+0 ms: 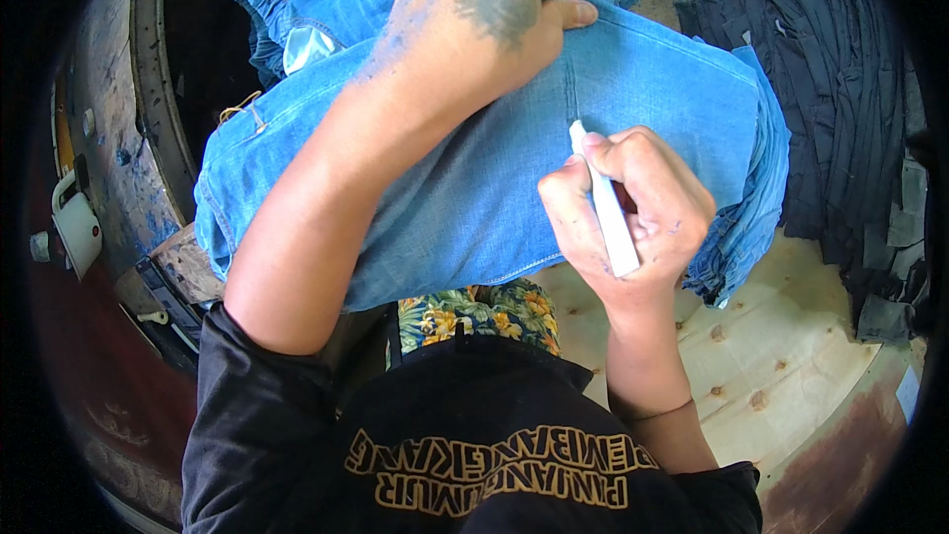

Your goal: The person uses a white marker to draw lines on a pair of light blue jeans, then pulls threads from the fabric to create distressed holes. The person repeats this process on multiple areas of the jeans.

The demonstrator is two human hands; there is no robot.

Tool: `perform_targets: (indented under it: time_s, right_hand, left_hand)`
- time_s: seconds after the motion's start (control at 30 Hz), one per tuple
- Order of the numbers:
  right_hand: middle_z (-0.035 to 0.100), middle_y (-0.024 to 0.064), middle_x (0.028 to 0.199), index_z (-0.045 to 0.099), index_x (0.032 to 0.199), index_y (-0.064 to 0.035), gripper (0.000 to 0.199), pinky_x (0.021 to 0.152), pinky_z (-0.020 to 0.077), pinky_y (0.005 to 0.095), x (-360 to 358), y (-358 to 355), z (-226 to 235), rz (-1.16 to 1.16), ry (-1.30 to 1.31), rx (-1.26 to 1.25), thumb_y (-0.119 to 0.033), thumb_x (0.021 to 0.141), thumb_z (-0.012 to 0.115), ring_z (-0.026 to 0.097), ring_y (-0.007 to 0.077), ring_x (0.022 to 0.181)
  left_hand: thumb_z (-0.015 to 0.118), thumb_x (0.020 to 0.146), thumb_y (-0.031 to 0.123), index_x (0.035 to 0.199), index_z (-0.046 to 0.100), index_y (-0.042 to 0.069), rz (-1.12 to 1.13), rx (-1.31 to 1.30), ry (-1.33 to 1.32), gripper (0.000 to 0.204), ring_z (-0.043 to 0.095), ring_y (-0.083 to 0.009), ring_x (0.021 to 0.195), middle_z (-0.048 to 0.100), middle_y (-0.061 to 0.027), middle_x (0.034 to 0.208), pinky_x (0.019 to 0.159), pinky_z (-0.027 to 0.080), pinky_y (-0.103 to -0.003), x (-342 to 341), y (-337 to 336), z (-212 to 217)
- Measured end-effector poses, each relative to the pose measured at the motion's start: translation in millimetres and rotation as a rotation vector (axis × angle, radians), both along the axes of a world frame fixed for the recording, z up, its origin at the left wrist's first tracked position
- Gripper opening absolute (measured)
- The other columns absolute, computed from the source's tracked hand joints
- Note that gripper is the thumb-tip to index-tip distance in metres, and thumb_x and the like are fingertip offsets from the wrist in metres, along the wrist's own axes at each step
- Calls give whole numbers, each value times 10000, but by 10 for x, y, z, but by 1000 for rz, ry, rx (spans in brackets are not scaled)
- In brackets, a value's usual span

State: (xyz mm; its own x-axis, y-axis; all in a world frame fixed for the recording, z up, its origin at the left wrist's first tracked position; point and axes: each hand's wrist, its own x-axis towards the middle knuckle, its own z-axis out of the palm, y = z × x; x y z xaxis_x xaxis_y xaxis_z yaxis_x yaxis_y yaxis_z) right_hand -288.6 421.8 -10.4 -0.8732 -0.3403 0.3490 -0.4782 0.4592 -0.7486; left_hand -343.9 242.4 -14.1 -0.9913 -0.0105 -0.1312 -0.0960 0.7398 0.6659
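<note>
Lying broadly across the person's lap, a faded blue, wide denim garment piece [465, 198] fills the middle of the view, its lower edge above a floral-print cloth [474, 316] of green and yellow. Beyond its right edge rests a pleated pile of black fabric strips [820, 109], near the upper edge of a pale, brown-spotted surface [791, 346].

The bare left hand [484, 25] pinches the denim's upper edge, thumb on the near side and fingers mostly hidden behind. The bare right hand [643, 198] is curled around a slim, white, bar-shaped tool [613, 222] like a pen, tip against the denim, right of its middle. Its exact kind I cannot tell.

Smallest is a thin dark line [570, 84] running from near the upper edge down to that tip; whether drawn, creased or cut is unclear.

The step in hand looks like working the tool along this line. The next move would call for cloth held taut from above and a steady tip, since slack denim could pucker and pull the stroke astray.
</note>
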Motion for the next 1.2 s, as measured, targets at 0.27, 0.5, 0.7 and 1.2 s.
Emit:
perform_targets:
  time_s: [0.27, 0.5, 0.7, 1.2]
  right_hand:
    - [472, 91, 627, 559, 749, -26, 194, 466, 395, 323, -92, -129, -194, -78, 105, 2, 107, 715, 696, 444, 219, 483]
    - [480, 95, 623, 584, 768, -17, 170, 465, 403, 332, 4, -22, -15, 9, 5, 31, 99, 717, 698, 456, 226, 486]
    - [485, 87, 626, 597, 787, -9, 157, 462, 416, 331, -49, -117, -222, -52, 140, -38, 99, 736, 698, 458, 216, 487]
    - [794, 151, 1204, 773, 1303, -133, 262, 976, 580, 399, -793, 744, -15, -143, 386, 392, -212, 1057, 729, 757, 316, 1121]
  left_hand:
    - [792, 937, 329, 827, 810, 12, 60, 26, -13, 336, 738, -440, 744, 737, -254, 798, 744, 582, -500, 13, 22, -82]
    - [793, 933, 314, 838, 819, 9, 40, -15, -2, 321, 739, -442, 748, 738, -259, 808, 746, 586, -494, 17, 13, -30]
    - [796, 927, 310, 842, 816, -1, 40, 8, 39, 323, 741, -437, 752, 743, -255, 814, 740, 586, -493, 28, 12, -160]
    - [779, 965, 346, 1102, 800, 66, -46, -194, 170, 313, 743, -399, 909, 773, -163, 961, 823, 579, -471, 513, -491, 327]
